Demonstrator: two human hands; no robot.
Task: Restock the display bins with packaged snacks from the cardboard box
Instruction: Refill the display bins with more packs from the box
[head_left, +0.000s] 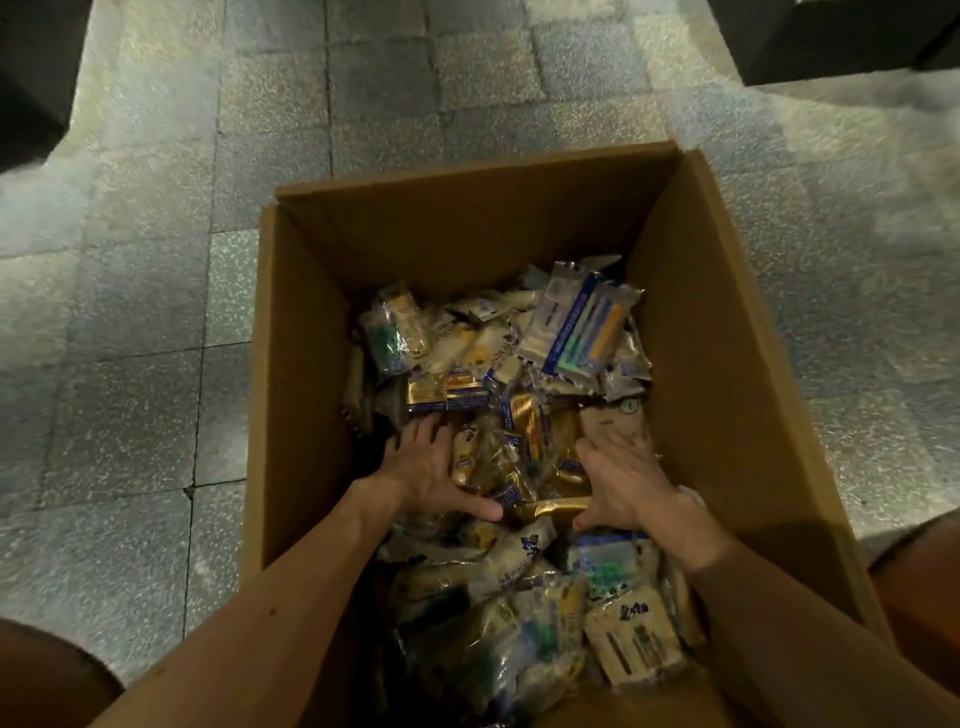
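Speckled tiles (156, 312) surround the cardboard box (467, 234); spread left hand (431, 467) and right hand (623, 478) press crinkly foil packets (511, 467).

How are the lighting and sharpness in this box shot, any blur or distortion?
Head view: dim, warm light; the floor smears toward the edges; wide-angle distortion splays the cardboard box walls; foil on the packaged snacks glints, while those nearest the camera lie in shadow, soft.

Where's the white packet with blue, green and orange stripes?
Head view: the white striped packet lies atop the snack pile at the far right of the brown cardboard box, beyond the right hand.
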